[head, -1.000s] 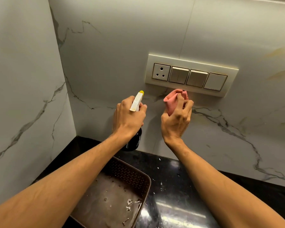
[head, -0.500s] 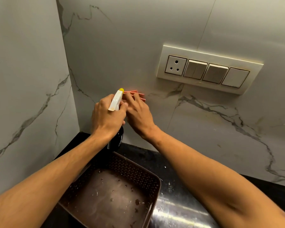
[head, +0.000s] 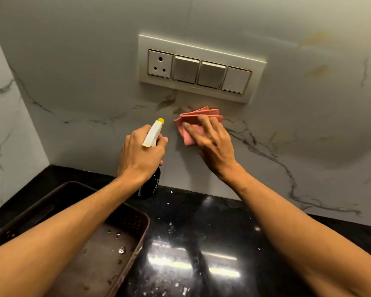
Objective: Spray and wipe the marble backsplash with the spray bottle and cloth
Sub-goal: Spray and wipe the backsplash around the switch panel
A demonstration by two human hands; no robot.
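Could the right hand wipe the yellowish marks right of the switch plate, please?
Probably yes: the right hand presses the cloth on the backsplash; only bare marble separates it from the marks.

Pink cloth (head: pixel 198 114) under right hand (head: pixel 215 146), off spray bottle (head: pixel 153 133), now rightward beneath switch plate (head: pixel 201 69).

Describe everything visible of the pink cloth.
The pink cloth is thin, soft-looking fabric folded into several layers, their edges fanned out at the top. The right hand presses it flat against the marble backsplash, covering its lower right part. It sits just below the switch plate, right of the spray bottle.
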